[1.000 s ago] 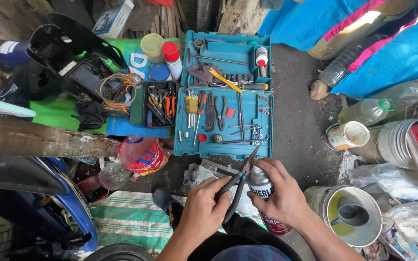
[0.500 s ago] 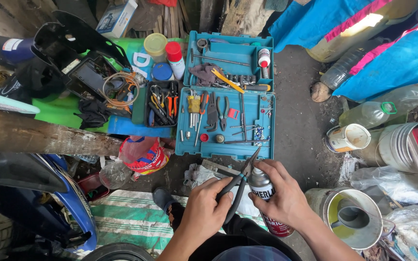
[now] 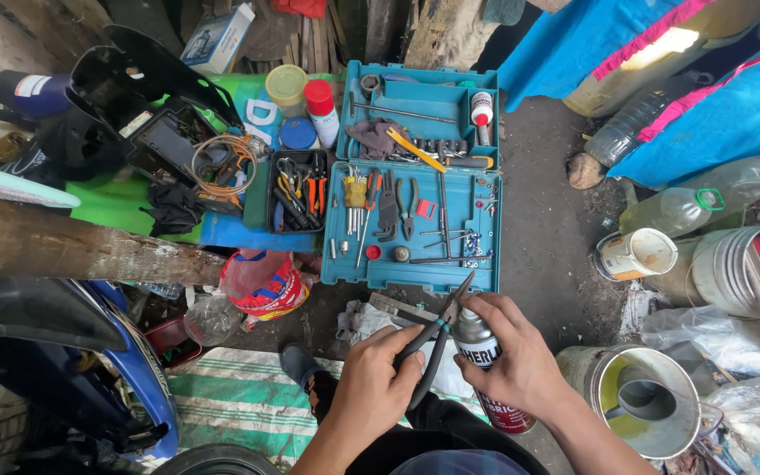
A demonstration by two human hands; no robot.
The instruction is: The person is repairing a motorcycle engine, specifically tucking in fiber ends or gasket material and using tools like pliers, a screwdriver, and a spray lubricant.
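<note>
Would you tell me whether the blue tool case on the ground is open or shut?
Open: the blue tool case lies with its lid folded flat back, tools showing in both halves.

The tool case [image 3: 411, 224] is teal. The spray can [image 3: 490, 374] is silver and red. The mat [image 3: 239, 396] has green and white stripes.

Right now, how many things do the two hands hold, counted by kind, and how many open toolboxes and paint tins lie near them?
Pliers, in the left hand: 1
Spray can, in the right hand: 1
Open teal toolbox: 1
Open paint tins, one white, one with yellow inside: 2
Total: 5
</note>
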